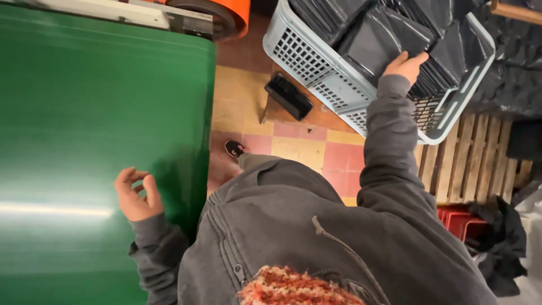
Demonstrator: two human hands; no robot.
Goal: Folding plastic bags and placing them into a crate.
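My right hand [404, 66] reaches up into a grey plastic crate [316, 68] at the top right and rests on a dark plastic packet [378, 39], fingers on its lower edge. Several more dark packets fill the crate. My left hand [135, 195] hovers over the green conveyor belt [84, 113] at the lower left, fingers curled loosely and empty. My grey hooded jacket fills the bottom centre.
An orange roller guard [234, 14] sits at the belt's top end. A black brush [289, 96] lies on a wooden stool under the crate. A wooden pallet [474, 158], red crates [460, 220] and black bags [514, 62] stand at right. The floor is tiled red and yellow.
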